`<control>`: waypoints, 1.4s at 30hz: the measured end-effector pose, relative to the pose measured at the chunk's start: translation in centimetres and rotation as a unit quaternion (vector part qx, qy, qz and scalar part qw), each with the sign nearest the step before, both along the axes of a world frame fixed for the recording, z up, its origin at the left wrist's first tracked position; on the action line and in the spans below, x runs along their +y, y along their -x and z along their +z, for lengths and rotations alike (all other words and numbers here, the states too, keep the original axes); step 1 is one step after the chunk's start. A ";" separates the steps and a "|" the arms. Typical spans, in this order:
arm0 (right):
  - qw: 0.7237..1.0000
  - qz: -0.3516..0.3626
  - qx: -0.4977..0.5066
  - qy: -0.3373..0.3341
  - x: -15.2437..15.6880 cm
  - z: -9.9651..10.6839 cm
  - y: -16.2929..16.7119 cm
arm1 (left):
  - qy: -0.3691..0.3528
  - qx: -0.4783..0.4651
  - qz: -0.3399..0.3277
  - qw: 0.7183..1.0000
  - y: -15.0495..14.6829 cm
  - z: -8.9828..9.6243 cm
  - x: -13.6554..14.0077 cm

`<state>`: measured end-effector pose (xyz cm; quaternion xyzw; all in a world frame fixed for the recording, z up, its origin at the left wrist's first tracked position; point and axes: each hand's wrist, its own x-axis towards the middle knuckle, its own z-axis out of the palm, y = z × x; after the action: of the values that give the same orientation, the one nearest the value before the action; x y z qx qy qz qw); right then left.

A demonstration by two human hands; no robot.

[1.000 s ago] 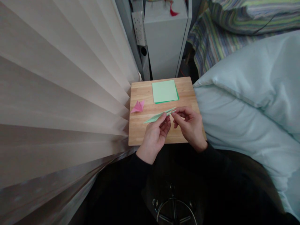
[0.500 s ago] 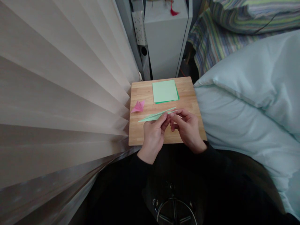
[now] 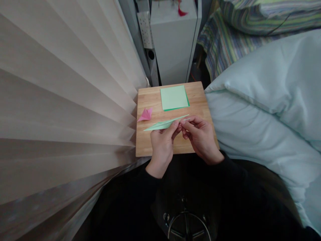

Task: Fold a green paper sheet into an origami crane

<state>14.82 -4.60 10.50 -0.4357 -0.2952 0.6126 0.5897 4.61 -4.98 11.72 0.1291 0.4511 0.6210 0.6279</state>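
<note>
A long, narrow piece of folded green paper (image 3: pixel 160 125) is held between my two hands, its pointed end sticking out to the left. My left hand (image 3: pixel 163 139) pinches it from below with the thumb on top. Close beside, my right hand (image 3: pixel 200 135) grips its right part between thumb and fingertips; the fingers hide that end. A folded pink paper figure (image 3: pixel 145 114) lies to the left on the small wooden table (image 3: pixel 150 144). Behind my hands lies a stack of square green paper (image 3: pixel 175 97), pale on top with a darker green edge beneath.
A pleated curtain (image 3: pixel 75 100) runs along the left edge of the table. On the right a pale blue quilt (image 3: pixel 250 110) comes up close to it. A white cabinet (image 3: pixel 173 50) with a red tassel (image 3: pixel 181 11) on top stands behind.
The view has shifted slightly, so the table sits a little further left. Both hands keep their hold on the folded green paper, with the fingertips barely moved.
</note>
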 end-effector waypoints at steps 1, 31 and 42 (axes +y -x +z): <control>1.000 0.000 -0.016 -0.007 0.0 0.0 0.0 | 0.018 -0.016 -0.004 1.000 0.1 0.1 0.0; 0.996 0.029 -0.071 -0.043 0.4 -0.5 -0.9 | 0.147 -0.126 -0.069 0.979 0.7 0.9 0.5; 0.999 0.009 -0.039 -0.012 -0.1 -0.1 -0.1 | 0.084 -0.090 -0.022 0.992 0.4 0.6 0.2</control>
<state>14.89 -4.65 10.38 -0.4500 -0.3290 0.5966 0.5774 4.25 -4.73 12.34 0.0293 0.4401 0.5758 0.6884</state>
